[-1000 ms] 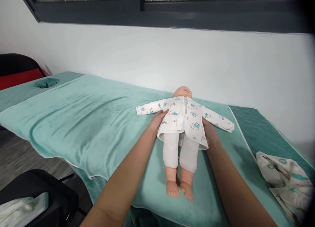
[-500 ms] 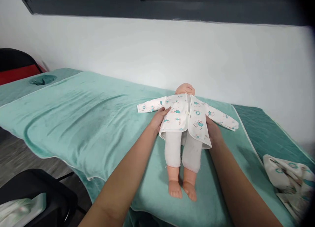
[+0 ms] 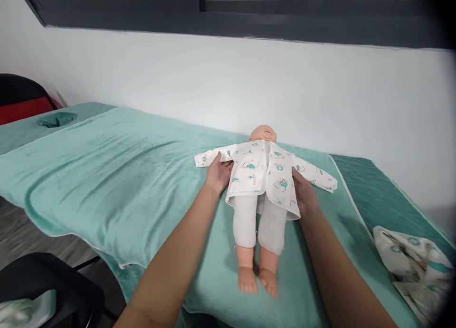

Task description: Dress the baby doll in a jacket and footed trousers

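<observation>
A baby doll (image 3: pixel 245 223) lies on its back on the green-covered bed, its head toward the wall and its bare feet toward me. It wears a white patterned jacket (image 3: pixel 251 169) with a button at the front; both sleeves stretch out sideways. My left hand (image 3: pixel 219 172) is open beside the jacket's left edge, palm up, thumb raised and fingertips near the cloth under the sleeve. At the jacket's right edge is my right hand (image 3: pixel 303 190), fingers pointing up along the side; some of them are hidden behind the cloth, so its grip is unclear.
A crumpled patterned cloth (image 3: pixel 413 266) lies at the right on the green cover (image 3: pixel 142 176). The bed has a round hole (image 3: pixel 57 119) at its far left. A black chair (image 3: pixel 53 290) holding a package stands at lower left. A white wall (image 3: pixel 171 76) rises behind.
My left hand has moved off the jacket's front, its fingers opening and turning palm up beside it. My right hand stays at the other side. The whole view has tilted up slightly.
</observation>
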{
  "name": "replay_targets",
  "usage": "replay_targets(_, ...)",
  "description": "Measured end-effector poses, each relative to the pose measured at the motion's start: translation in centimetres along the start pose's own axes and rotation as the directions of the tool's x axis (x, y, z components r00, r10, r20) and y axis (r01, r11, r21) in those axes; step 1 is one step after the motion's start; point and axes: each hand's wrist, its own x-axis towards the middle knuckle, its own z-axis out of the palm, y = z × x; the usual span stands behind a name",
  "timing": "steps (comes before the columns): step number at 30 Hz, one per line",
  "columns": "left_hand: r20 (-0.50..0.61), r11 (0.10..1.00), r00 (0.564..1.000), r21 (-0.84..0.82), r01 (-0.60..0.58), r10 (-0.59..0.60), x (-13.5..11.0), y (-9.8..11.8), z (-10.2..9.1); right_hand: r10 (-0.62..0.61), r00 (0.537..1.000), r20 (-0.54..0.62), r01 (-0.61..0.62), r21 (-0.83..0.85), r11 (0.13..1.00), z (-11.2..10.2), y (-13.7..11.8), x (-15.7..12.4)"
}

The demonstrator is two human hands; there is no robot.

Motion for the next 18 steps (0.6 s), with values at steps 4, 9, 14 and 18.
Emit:
replay_targets(4,-0.126,0.989,0.983,-0.041,-0.14,0.134,0.7,2.2,-1.1,-0.014,1.0,-0.012,0.015,0.091,0.996,-1.5,-1.0,0.4)
replay_targets(9,-0.173,0.968,0.952,0.016,-0.252,0.251,0.4,5.4,-2.5,-0.08,0.992,-0.102,0.098,0.187,0.978,-4.3,-2.4,1.6)
replay_targets(14,-0.157,0.915,0.916,0.233,-0.329,0.37,0.7,8.0,-3.7,-0.176,0.974,-0.141,0.196,0.139,0.971,-7.0,-4.1,1.1)
replay_targets(18,-0.163,0.838,0.853,0.348,-0.42,0.496,0.9,8.0,-4.5,-0.248,0.946,-0.21,0.277,0.118,0.954,-8.3,-5.0,-0.3)
